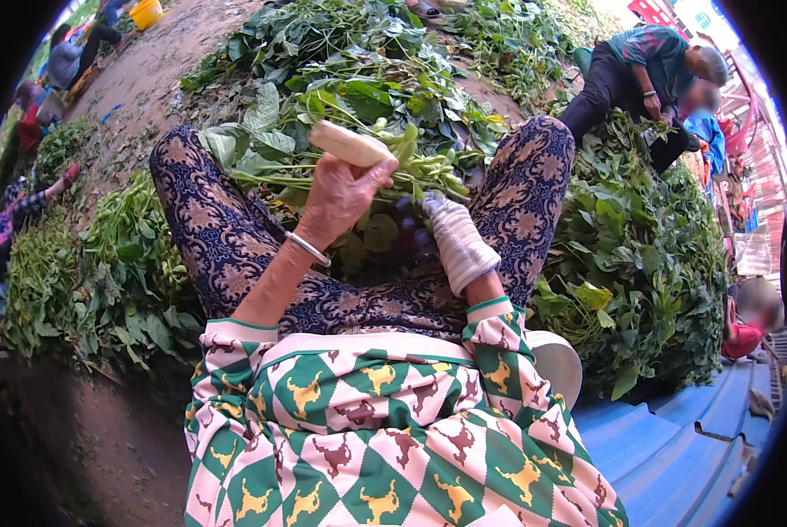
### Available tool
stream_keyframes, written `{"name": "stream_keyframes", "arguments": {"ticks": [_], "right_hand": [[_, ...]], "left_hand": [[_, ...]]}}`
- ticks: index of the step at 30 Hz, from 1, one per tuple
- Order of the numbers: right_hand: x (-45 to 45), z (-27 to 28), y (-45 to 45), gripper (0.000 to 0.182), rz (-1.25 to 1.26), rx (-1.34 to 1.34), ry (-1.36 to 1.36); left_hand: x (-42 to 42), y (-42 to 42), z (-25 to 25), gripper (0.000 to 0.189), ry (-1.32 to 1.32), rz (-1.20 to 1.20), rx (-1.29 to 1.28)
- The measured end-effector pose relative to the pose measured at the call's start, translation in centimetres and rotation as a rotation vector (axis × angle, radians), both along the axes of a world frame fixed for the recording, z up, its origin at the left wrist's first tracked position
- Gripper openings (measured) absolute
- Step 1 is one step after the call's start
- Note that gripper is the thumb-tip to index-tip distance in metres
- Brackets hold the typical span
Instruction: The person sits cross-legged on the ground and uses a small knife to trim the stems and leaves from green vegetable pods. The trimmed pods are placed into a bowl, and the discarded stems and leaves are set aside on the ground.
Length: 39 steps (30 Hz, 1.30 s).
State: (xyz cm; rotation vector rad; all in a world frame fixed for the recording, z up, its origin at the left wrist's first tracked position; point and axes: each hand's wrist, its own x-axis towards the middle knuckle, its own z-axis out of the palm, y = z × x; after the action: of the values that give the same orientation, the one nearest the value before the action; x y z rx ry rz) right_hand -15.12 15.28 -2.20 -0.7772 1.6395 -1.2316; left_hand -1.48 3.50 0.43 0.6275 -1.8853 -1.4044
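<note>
My left hand (342, 191), bare with a light bangle at the wrist, is closed around green bean plant stems (271, 176). Along its index side lies a pale oblong piece (351, 143); whether it is a finger wrapping or a separate object, I cannot tell. Plump green pods (426, 165) hang from the stems just right of that hand. My right hand (458, 238), in a striped knitted glove, is right beneath the pods. Its fingertips are blurred and partly hidden, so their grip is unclear. Between my knees is a shadowed space with leaves (380, 230).
Cut leafy plants (367, 59) are heaped ahead. More heaps stand at left (130, 263) and right (637, 257). A person (650, 72) bends over plants at upper right. Blue corrugated sheeting (670, 448) lies at lower right. A yellow bucket (146, 13) stands far off, near other people.
</note>
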Motion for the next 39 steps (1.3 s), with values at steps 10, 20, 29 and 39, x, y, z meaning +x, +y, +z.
{"name": "stream_keyframes", "arguments": {"ticks": [10,20,29,39], "right_hand": [[-1.9,4.0,1.9,0.022,-0.225,0.091,-0.287],[-2.0,4.0,2.5,0.058,-0.110,0.167,-0.604],[-0.6,3.0,2.1,0.021,-0.004,0.176,-0.215],[0.9,2.6,1.4,0.023,-0.026,0.232,0.085]], "left_hand": [[-2.3,1.5,-1.4,0.012,0.146,-0.197,0.186],[-1.2,2.1,-0.8,0.008,0.014,-0.177,-0.047],[0.2,3.1,-1.0,0.012,0.088,-0.065,-0.236],[0.3,3.4,-0.8,0.023,0.119,-0.042,0.440]]}}
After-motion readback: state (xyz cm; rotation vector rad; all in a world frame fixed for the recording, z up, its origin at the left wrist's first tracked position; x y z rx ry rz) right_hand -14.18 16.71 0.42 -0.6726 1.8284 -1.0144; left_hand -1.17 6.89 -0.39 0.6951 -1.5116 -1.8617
